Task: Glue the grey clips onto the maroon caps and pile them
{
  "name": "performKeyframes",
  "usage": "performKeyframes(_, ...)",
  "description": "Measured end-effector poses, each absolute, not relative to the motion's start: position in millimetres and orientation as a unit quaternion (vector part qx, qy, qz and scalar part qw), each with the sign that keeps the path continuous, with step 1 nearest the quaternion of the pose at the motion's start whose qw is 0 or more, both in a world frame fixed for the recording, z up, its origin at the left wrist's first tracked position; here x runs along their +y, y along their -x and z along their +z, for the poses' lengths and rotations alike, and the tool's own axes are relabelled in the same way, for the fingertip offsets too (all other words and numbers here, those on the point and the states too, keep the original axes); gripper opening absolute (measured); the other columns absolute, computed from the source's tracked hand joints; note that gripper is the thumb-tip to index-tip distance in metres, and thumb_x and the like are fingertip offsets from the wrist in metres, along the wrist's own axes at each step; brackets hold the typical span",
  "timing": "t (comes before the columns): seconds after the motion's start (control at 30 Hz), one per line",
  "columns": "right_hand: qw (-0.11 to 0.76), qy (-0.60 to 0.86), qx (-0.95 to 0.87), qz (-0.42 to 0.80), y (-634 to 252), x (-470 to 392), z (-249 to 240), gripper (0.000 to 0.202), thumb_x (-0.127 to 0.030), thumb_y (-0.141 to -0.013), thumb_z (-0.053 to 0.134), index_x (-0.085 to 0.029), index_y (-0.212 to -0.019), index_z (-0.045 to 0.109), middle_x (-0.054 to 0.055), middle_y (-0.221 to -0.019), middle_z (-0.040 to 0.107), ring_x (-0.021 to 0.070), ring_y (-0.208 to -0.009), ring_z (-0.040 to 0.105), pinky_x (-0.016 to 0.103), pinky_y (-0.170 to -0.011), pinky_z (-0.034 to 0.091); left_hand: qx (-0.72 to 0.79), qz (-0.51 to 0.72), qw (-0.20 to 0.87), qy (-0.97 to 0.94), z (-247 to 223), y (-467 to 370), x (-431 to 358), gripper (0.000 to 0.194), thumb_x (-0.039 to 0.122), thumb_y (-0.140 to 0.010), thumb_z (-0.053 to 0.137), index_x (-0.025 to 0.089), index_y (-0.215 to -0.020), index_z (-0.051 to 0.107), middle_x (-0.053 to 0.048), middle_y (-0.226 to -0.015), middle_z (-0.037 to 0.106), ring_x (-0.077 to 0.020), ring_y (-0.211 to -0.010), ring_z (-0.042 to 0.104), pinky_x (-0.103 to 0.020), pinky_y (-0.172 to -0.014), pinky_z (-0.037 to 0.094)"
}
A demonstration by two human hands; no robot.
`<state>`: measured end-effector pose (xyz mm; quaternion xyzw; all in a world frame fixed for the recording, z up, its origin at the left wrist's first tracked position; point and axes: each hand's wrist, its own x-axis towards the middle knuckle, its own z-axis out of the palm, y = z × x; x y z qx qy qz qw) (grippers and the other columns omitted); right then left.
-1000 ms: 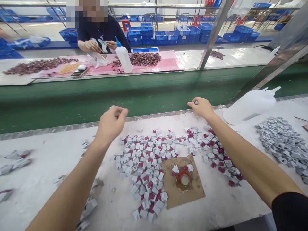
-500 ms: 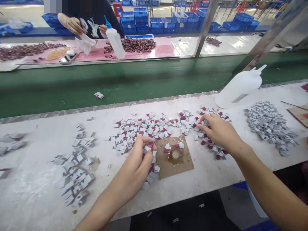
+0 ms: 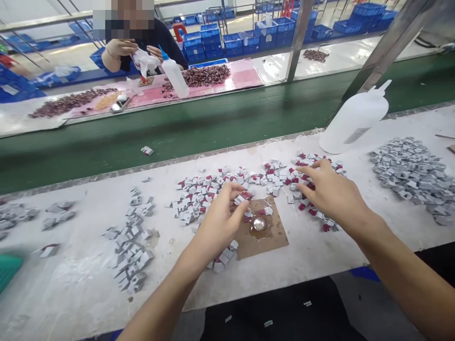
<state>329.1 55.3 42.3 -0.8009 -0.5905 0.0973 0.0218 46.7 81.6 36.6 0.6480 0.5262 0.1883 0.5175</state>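
My left hand grips a small grey-and-magenta piece between thumb and fingers, above the left edge of a brown card. On the card sit a round shiny cap in a wet amber patch and a few grey-and-magenta pieces. My right hand is over the right part of the pile of grey-and-magenta pieces, thumb and index finger apart, with nothing visible between them.
A white bottle stands at the back right, beside a heap of grey pieces. More grey pieces lie left. Across the green belt, a person works near another bottle.
The view has shifted left. My left hand has moved up and right with its piece, closer to the card. My right hand has its thumb and finger wider apart. The person opposite has moved their hands.
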Motion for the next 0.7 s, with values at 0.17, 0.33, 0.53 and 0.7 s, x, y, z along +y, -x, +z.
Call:
performKeyframes(0.17, 0.296, 0.614, -0.67, 0.295, -312, 42, 57, 0.036, -0.044, -0.115, 0.065, -0.035, -0.144, 0.084, 0.01, -0.14, 0.076, 0.02, -0.079, 0.071, 0.04, -0.077, 0.059, 0.444, 0.214, 0.595, -0.634, 39, -80, 88, 0.034, 0.035, -0.113, 0.065, 0.031, -0.14, 0.044, -0.016, -0.159, 0.075, -0.0244, -0.1, 0.085, -0.044, -0.087, 0.067)
performKeyframes(0.33, 0.325, 0.574, -0.625, 0.417, -299, 35, 51, 0.032, -0.039, -0.112, 0.067, -0.036, -0.138, 0.086, 0.007, -0.119, 0.079, 0.0208, -0.08, 0.068, 0.038, -0.074, 0.057, 0.403, 0.21, 0.619, -0.641, 31, -101, 85, 0.047, 0.026, -0.112, 0.061, 0.032, -0.153, 0.038, -0.017, -0.161, 0.074, -0.0263, -0.114, 0.085, -0.044, -0.095, 0.069)
performKeyframes(0.53, 0.413, 0.584, -0.47, 0.518, -311, 29, 24, 0.037, -0.064, -0.111, 0.073, -0.027, -0.107, 0.078, -0.001, -0.075, 0.067, 0.0187, -0.066, 0.062, 0.034, -0.063, 0.053, 0.382, 0.147, 0.576, -0.707, 36, -99, 93, 0.059, 0.026, -0.109, 0.065, 0.031, -0.163, 0.041, -0.02, -0.171, 0.065, -0.0297, -0.126, 0.083, -0.047, -0.104, 0.069)
performKeyframes(0.7, 0.499, 0.574, -0.299, 0.576, -320, 29, 15, 0.061, -0.087, -0.097, 0.081, -0.028, -0.102, 0.063, -0.003, -0.066, 0.066, 0.0199, -0.061, 0.066, 0.03, -0.051, 0.051, 0.472, 0.101, 0.305, -0.821, 36, -105, 146, 0.028, 0.036, -0.116, 0.059, 0.023, -0.138, 0.067, -0.019, -0.152, 0.072, -0.0398, -0.148, 0.064, -0.06, -0.124, 0.054)
